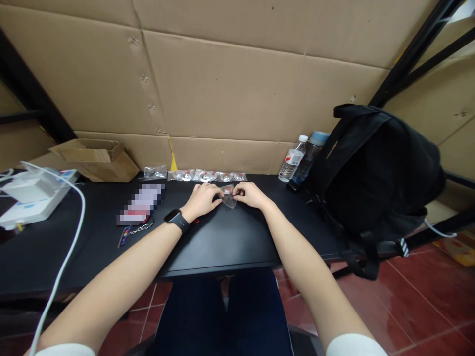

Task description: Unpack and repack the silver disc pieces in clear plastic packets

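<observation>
A small clear plastic bag (229,200) with a round silvery piece with a red centre in it is between my hands, over the black desk. My left hand (203,201), with a dark watch on its wrist, has its fingers closed at the bag's left edge. From the other side, my right hand (253,195) pinches the bag's right edge. Just behind, several similar bagged silvery pieces (208,176) lie in a row against the cardboard wall. Left of that row are clear plastic bags (155,172) whose contents I cannot make out.
An open cardboard box (100,160) stands at the back left, near a white power strip (40,198) and cable. A blurred-out phone-like object (143,203) and a keychain (135,231) lie left. On the right are a water bottle (293,160), a blue-lidded bottle (310,155) and a black backpack (382,173).
</observation>
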Available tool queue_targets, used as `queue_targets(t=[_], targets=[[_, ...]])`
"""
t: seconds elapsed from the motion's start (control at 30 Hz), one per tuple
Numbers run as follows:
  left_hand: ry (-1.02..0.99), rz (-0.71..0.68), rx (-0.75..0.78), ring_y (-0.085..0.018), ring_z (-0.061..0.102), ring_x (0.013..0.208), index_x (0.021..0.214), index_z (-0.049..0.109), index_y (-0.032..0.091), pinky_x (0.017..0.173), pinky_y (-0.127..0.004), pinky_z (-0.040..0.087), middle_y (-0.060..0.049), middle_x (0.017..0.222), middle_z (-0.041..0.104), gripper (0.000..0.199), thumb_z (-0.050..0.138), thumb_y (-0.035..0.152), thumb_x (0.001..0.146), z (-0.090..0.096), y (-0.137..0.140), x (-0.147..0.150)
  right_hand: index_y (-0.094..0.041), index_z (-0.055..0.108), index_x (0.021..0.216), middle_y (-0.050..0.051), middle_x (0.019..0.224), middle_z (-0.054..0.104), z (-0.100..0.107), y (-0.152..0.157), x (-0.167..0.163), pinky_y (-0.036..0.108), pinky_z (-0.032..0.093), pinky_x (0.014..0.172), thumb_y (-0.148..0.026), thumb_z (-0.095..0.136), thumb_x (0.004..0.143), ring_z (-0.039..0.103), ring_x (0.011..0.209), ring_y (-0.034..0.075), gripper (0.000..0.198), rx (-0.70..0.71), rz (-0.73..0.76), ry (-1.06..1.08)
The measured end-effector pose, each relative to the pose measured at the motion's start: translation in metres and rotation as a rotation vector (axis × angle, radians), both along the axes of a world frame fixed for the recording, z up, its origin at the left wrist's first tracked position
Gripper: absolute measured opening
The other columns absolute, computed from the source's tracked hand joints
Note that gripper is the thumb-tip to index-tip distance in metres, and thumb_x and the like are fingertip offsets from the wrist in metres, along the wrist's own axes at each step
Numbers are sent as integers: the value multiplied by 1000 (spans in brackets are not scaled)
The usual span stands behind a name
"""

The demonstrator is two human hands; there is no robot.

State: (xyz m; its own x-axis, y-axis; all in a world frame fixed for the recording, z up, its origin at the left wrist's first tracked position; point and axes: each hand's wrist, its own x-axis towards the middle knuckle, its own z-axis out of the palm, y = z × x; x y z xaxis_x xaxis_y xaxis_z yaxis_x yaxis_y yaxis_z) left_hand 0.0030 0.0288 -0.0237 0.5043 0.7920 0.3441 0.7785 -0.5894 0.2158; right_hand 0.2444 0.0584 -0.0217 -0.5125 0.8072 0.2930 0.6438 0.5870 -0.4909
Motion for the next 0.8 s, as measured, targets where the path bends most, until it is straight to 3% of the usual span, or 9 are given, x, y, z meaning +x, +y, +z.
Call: queue_targets(t=[0.2, 0.47, 0.57, 0.8], targets=[[-100, 84, -50, -28, 62, 111, 94, 73, 26, 99, -44, 39, -4, 108, 75, 20, 56, 36, 93, 3, 3, 0, -18, 78, 85, 2, 87, 73, 3, 1, 5, 24, 44, 75, -17, 70, 86, 60, 74, 13, 8, 48, -23, 47], [-313, 290, -182, -27, 63, 111, 85, 76, 25, 95, -40, 44, 0, 113, 77, 23, 56, 37, 89, 9, 8, -4, -17, 75, 86, 2, 87, 73, -1, 4, -6, 25, 46, 76, -25, 63, 90, 62, 78, 15, 15, -64, -167, 141], [-284, 325, -201, -30, 62, 112, 81, 77, 26, 96, -46, 43, -1, 110, 77, 26, 56, 40, 89, 5, 9, -4, -17, 73, 84, 4, 89, 73, -4, 3, -12, 26, 47, 78, -25, 60, 92, 65, 81, 16, 18, -48, -215, 78], [-124, 361, -87, -38, 57, 108, 73, 75, 23, 93, -56, 41, -11, 98, 76, 34, 56, 45, 89, -2, 7, 6, -19, 73, 91, 14, 109, 72, -4, -10, -32, 36, 48, 87, -28, 52, 98, 66, 102, 28, 24, 64, -438, -233]])
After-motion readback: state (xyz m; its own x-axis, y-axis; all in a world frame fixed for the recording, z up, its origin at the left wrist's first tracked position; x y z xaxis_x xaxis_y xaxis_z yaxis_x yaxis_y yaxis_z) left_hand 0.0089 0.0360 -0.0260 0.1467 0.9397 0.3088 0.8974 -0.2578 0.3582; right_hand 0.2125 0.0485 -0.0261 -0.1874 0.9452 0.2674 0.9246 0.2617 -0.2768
